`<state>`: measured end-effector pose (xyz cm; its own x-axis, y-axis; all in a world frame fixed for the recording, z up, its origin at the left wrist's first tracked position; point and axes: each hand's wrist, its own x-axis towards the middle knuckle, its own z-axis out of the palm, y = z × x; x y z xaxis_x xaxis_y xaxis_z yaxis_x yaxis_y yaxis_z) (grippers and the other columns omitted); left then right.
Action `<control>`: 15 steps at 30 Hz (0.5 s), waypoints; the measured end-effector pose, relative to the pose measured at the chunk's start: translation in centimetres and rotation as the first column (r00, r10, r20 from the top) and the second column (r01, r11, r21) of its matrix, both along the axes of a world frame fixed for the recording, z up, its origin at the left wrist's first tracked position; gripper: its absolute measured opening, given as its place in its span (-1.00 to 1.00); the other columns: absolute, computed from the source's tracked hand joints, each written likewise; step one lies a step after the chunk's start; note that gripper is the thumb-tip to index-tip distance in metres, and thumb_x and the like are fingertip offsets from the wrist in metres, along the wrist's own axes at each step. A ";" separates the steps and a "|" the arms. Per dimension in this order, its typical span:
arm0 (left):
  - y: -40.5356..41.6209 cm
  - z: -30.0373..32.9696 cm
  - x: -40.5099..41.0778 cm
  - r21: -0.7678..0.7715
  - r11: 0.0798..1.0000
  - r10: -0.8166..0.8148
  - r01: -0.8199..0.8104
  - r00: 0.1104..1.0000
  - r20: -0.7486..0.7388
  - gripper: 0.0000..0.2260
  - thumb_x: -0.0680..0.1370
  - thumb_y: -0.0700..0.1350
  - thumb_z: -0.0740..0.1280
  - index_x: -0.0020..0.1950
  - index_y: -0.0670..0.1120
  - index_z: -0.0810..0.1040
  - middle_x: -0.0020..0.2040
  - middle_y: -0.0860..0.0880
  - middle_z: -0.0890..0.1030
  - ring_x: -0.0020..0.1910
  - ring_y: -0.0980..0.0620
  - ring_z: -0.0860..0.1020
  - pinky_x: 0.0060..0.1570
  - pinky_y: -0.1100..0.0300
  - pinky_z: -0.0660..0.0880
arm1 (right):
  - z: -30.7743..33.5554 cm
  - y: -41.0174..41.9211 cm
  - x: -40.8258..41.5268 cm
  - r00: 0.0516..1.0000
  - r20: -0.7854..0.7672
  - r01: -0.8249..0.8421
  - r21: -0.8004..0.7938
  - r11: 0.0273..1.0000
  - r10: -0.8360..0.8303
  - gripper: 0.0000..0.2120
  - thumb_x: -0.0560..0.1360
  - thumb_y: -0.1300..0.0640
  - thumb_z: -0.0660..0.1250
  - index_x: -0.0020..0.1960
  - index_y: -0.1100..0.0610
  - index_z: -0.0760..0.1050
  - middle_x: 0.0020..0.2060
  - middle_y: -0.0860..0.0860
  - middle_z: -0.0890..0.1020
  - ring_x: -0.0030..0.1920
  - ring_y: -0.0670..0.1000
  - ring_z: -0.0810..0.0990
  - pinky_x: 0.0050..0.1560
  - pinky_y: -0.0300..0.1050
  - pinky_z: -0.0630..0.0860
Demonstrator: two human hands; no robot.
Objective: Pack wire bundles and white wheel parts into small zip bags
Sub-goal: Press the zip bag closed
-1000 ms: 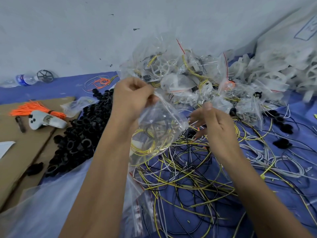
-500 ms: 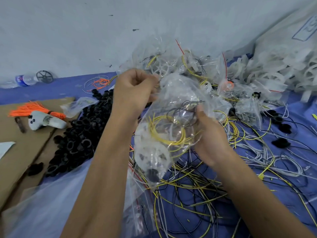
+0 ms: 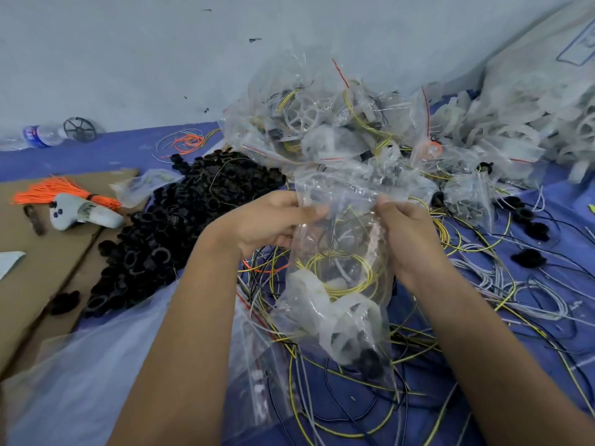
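A small clear zip bag (image 3: pixel 335 201) hangs upright between my hands in the middle of the head view. My left hand (image 3: pixel 270 220) pinches its top left edge and my right hand (image 3: pixel 405 233) pinches its top right edge. Inside the bag lie a coiled yellow wire bundle (image 3: pixel 341 275), a white wheel part (image 3: pixel 335 320) and a small black piece (image 3: pixel 367 358) at the bottom. Loose yellow, black and grey wires (image 3: pixel 483 284) cover the blue cloth beneath.
A heap of filled zip bags (image 3: pixel 322 130) lies just behind my hands. White wheel parts (image 3: pixel 515 123) pile up at the back right, black rings (image 3: pixel 167 233) at the left. Cardboard (image 3: pixel 38 252) holds an orange wire bundle (image 3: pixel 54 191) and a white controller (image 3: pixel 83 214). A large plastic sheet (image 3: pixel 80 381) lies at the front left.
The bag has swung from tilted to hanging upright. My right hand left the wire bundle inside and rose to the bag's top right edge; my left hand dropped slightly.
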<state>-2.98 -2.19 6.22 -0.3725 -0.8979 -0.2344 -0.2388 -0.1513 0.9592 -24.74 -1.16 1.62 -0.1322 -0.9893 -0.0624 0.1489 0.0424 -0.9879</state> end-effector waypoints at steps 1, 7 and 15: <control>0.0 0.1 0.1 -0.021 0.999 -0.026 0.025 1.000 -0.016 -0.71 0.41 0.03 0.49 0.04 -0.10 0.67 -0.12 -0.03 0.71 -0.23 0.05 0.67 -0.25 0.20 0.61 | 0.1 0.0 0.0 0.999 0.048 -0.006 0.004 1.000 0.006 -0.60 0.68 0.05 0.25 -0.20 0.19 0.69 -0.26 0.09 0.70 -0.24 0.06 0.68 -0.17 -0.06 0.62; -0.1 0.3 1.1 -0.053 0.998 -0.017 0.019 0.999 0.040 -0.91 0.54 -0.14 0.46 -0.13 -0.12 0.60 -0.26 -0.07 0.62 -0.36 0.08 0.58 -0.34 0.27 0.55 | 0.1 -0.3 -0.3 0.994 0.062 0.093 -0.031 0.995 -0.091 -0.56 0.67 0.04 0.24 -0.30 0.07 0.70 -0.19 0.18 0.71 -0.12 0.27 0.67 0.09 0.28 0.59; -1.6 -1.2 -1.2 -0.381 0.862 0.441 -0.333 0.865 0.241 -0.84 0.63 -0.18 0.36 -0.10 -0.23 0.56 -0.19 -0.21 0.66 -0.28 -0.08 0.56 -0.19 0.03 0.54 | 0.1 0.3 -0.9 0.991 -0.135 -0.027 -0.072 0.997 0.017 -0.74 0.53 -0.20 0.39 0.07 -0.05 0.50 -0.22 -0.26 0.67 -0.24 -0.24 0.67 -0.27 -0.28 0.54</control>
